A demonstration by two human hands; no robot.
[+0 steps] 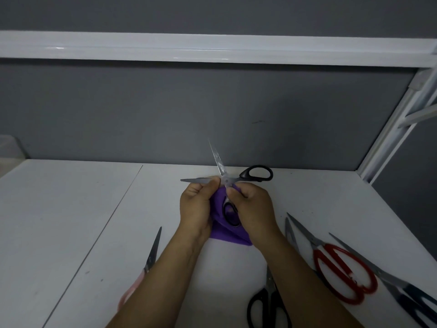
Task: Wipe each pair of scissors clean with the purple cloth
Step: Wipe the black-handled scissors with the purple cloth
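Nearest, low on the white tabletop [71, 209]: second black pair [270, 292] lying closed beside the right forearm, tips pointing away. Pink-handled scissors [151, 256] lie left of the left forearm, closed, handle partly hidden under the arm. To the right, red-handled scissors [315, 243] lie with blades a little apart, and just beyond them at the frame edge a dark-handled pair [387, 279], its long blade running alongside the red loops. All four are flat on the surface, well apart from the hands. Both forearms reach forward to mid-tabletop. There the purple cloth [227, 235] hangs bunched between the two hands; whether its lower edge touches the surface I cannot tell. Left hand [196, 202]: grip clamped, fingers curled round the upper cloth, thumb and fingertips pinching at one blade close to the pivot. Right hand [254, 204]: grip clamped too, fingers curled round the shank of the open black scissors [226, 181] just below the pivot. This pair is held up off the surface, spread wide in an X. One blade points left and level, the other points up and away and carries pale smears. One black loop sticks out to the right above the right hand; the other hangs down between the hands against the cloth. A thin seam [113, 209] crosses the tabletop diagonally at left. Behind stands a grey partition [212, 114], with a white rail [212, 49] across its upper part and a white frame post [390, 138] at far right.
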